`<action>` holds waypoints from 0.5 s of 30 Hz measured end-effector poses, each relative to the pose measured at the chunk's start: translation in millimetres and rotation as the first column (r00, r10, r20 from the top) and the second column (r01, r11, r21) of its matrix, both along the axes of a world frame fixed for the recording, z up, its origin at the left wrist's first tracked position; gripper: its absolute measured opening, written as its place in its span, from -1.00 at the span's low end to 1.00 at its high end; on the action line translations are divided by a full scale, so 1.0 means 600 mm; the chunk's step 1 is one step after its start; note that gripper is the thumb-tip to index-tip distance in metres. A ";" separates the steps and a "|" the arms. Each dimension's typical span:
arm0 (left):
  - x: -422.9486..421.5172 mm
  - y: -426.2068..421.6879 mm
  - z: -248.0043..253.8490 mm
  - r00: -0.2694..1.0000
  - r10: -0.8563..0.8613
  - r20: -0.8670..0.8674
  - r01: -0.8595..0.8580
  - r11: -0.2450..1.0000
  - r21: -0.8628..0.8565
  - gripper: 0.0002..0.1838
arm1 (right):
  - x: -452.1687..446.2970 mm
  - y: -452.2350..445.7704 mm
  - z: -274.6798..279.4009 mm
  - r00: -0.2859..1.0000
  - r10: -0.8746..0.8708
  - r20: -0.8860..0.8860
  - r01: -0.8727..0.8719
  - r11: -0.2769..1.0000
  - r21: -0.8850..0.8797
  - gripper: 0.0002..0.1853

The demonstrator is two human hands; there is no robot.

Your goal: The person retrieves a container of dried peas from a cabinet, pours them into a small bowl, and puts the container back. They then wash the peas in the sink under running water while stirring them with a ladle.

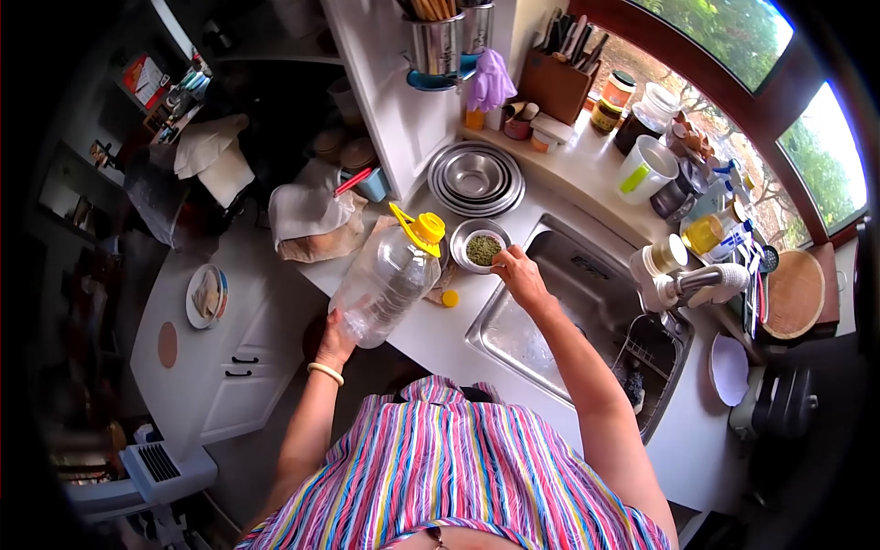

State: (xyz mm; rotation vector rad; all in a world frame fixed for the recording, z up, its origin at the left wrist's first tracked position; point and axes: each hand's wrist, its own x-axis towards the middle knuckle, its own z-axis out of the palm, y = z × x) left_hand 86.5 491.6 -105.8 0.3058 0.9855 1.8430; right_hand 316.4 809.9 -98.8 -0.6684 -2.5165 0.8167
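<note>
My left hand (337, 339) is wrapped around the lower part of a large clear plastic bottle (380, 284). The bottle leans with its yellow top and carrying handle (420, 227) pointing away from me. Beside it, my right hand (521, 275) has its fingers closed at the near right rim of a small steel bowl (469, 231). Small green grains or seeds (483, 249) lie in a round heap at the bowl; their exact kind is too small to tell. A loose yellow cap (450, 299) rests on the counter just below the bowl.
Nested steel bowls (476, 176) stand behind the small one. On the right is a steel sink (522, 344) with a faucet (697, 282) and a wire rack. Jars, a white jug (647, 170) and bottles line the window sill. A cloth-covered bundle (316, 220) sits left of the bottle.
</note>
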 end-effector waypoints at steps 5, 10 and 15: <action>-0.035 -0.029 -0.020 0.996 0.063 -0.062 -0.065 0.997 -0.037 0.11 | -0.027 0.006 -0.011 0.995 0.019 0.096 -0.019 1.000 -0.009 -0.83; -0.032 -0.043 -0.004 0.989 0.136 -0.065 -0.139 0.989 -0.045 0.12 | -0.052 0.033 -0.035 0.987 0.046 0.151 -0.018 0.983 -0.182 -0.69; -0.036 -0.070 -0.010 0.974 0.210 -0.083 -0.213 0.977 -0.033 0.12 | -0.068 0.064 -0.090 0.985 -0.020 0.172 0.089 0.911 -0.403 -0.52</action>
